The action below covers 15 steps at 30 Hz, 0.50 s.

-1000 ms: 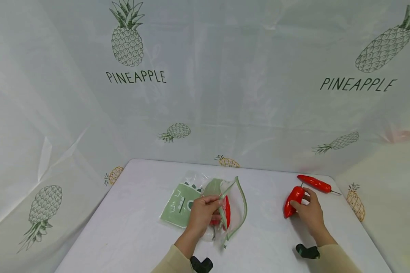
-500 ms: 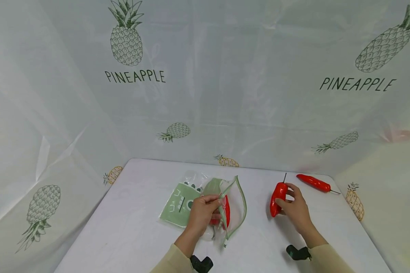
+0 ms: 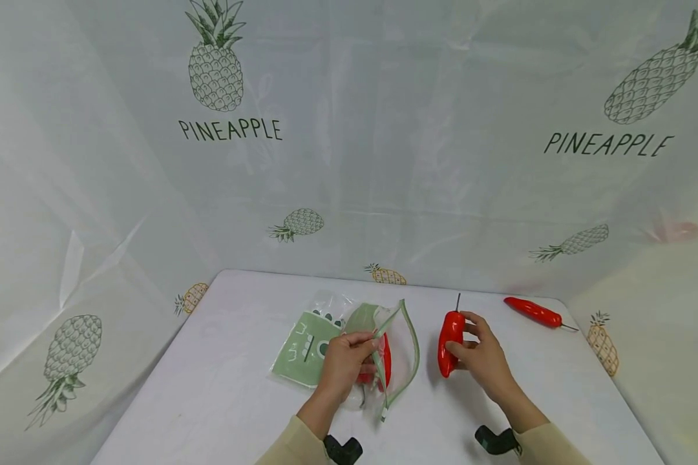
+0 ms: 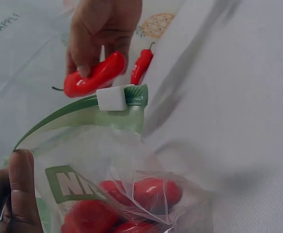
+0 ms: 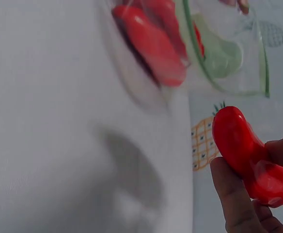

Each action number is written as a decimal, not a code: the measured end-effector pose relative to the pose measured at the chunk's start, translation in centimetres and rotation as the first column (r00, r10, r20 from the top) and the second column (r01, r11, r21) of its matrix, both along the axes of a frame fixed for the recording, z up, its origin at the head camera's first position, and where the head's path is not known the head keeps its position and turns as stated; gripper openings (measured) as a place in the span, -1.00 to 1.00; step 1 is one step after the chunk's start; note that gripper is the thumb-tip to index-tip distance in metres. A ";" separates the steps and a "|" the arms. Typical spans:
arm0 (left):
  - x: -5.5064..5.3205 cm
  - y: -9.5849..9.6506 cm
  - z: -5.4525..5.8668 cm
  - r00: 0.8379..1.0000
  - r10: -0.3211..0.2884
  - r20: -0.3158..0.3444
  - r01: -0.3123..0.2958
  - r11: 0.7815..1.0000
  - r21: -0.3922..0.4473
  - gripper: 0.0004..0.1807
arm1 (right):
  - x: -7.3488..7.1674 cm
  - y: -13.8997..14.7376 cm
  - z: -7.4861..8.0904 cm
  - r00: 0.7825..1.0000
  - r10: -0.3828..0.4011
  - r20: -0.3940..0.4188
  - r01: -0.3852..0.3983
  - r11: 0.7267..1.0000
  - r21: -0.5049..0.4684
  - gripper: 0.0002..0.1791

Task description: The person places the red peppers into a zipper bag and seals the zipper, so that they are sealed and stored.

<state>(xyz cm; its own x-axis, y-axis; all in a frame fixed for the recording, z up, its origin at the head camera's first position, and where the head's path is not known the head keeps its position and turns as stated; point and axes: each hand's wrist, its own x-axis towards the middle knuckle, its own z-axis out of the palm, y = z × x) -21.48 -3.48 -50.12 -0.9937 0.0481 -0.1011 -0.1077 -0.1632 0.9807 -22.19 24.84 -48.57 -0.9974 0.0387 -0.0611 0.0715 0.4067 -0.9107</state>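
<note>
My left hand (image 3: 344,361) pinches the near side of the mouth of a clear zip bag (image 4: 78,150). The bag's green zip edge bows apart, and a white slider (image 4: 111,98) sits near one end. Inside lie several red peppers (image 4: 156,193), blurred by the plastic. To the right of the opening, my right hand (image 3: 485,355) holds a shiny red chili pepper (image 3: 451,336) between thumb and fingers, stem up, raised over the table. In the left wrist view this pepper overlaps the zone just beyond the zip edge. Another long red chili pepper (image 3: 534,311) lies at the back right.
A flat green packet with a printed cartoon face (image 3: 305,349) lies under and left of my left hand. The white table (image 3: 198,400) ends at a pale curtain (image 3: 384,161) with pineapple prints. Black wrist-worn devices (image 3: 496,440) stick out beside both sleeves.
My right hand has carried the chili pepper leftward from near the other pepper toward the bag, and it now hangs more upright. My left hand and the bag have stayed in place.
</note>
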 end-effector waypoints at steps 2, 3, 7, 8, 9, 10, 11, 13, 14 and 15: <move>0.0 0.0 0.0 1.000 0.001 0.000 -0.001 1.000 -0.003 -0.68 | 0.3 -0.6 0.4 1.000 0.013 -0.002 -0.013 1.000 -0.012 -0.07; 0.0 0.0 0.0 1.000 0.003 0.006 -0.003 1.000 -0.003 -0.68 | 0.4 -0.9 0.7 1.000 0.018 -0.003 -0.018 1.000 -0.014 -0.07; 0.0 0.0 0.0 1.000 0.002 0.013 -0.002 1.000 -0.003 -0.68 | 1.0 -2.1 1.6 0.999 0.037 -0.002 -0.037 0.999 -0.015 -0.07; 0.0 0.0 0.1 1.000 0.002 0.012 -0.002 1.000 -0.002 -0.68 | 1.2 -2.4 1.8 0.999 0.041 -0.001 -0.041 0.999 -0.014 -0.07; 0.0 0.0 0.1 1.000 0.001 0.011 -0.001 1.000 0.000 -0.68 | 1.3 -2.7 2.0 0.999 0.045 0.002 -0.045 0.999 -0.016 -0.07; 0.0 0.0 0.1 1.000 0.001 0.010 -0.001 1.000 0.001 -0.68 | 1.5 -3.0 2.2 0.999 0.049 0.006 -0.049 0.999 -0.017 -0.08; 0.0 0.1 0.1 1.000 0.001 0.010 -0.001 1.000 0.003 -0.68 | 1.7 -3.3 2.3 0.998 0.055 0.011 -0.055 0.998 -0.023 -0.09; 0.0 0.1 0.1 1.000 0.000 0.007 0.000 1.000 0.007 -0.67 | 2.0 -3.9 2.6 0.997 0.069 0.021 -0.068 0.997 -0.039 -0.10; 0.0 0.1 0.1 1.000 0.000 0.007 0.000 1.000 0.007 -0.67 | 2.1 -4.2 2.7 0.997 0.078 0.028 -0.077 0.996 -0.048 -0.11; 0.0 0.2 0.1 1.000 0.000 0.008 0.000 1.000 0.008 -0.67 | 2.3 -4.4 2.8 0.995 0.089 0.034 -0.087 0.994 -0.059 -0.12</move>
<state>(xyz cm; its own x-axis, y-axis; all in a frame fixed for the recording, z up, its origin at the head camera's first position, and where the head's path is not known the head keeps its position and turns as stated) -21.52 -3.31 -50.03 -0.9929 0.0487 -0.1087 -0.1155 -0.1708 0.9785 -19.94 20.44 -45.80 -0.9938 -0.0535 -0.0976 0.0719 0.3599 -0.9302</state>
